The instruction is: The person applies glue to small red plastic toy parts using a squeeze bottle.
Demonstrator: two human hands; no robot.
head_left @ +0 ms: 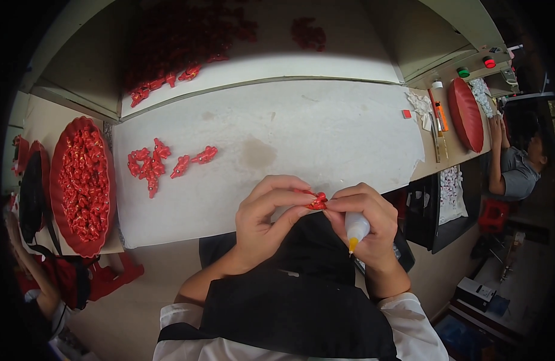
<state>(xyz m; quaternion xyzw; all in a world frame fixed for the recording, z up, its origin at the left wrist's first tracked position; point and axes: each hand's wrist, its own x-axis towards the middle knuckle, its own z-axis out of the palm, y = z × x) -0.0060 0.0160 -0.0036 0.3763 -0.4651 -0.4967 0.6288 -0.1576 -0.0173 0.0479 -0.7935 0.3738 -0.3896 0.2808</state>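
Over the table's near edge, my left hand [260, 221] pinches a small glossy red figurine [318, 202] between thumb and fingers. My right hand [377, 219] is closed around a white squeeze bottle [357, 226], whose yellow tip points down toward me. Its thumb and fingertip also meet the figurine's right side. Fingers hide part of the figurine, so its exact shape cannot be made out. To the left on the white work surface [187, 210] lies a loose cluster of similar red figurines [150, 165], with two more [193, 159] just right of it.
A scalloped red tray [113, 198] heaped with red pieces stands at left. An open-fronted booth [259, 80] holds more red pieces behind. At right are a crumpled tissue [420, 103], an orange tube [441, 116] and a red tray [466, 114]. Other people sit on both sides.
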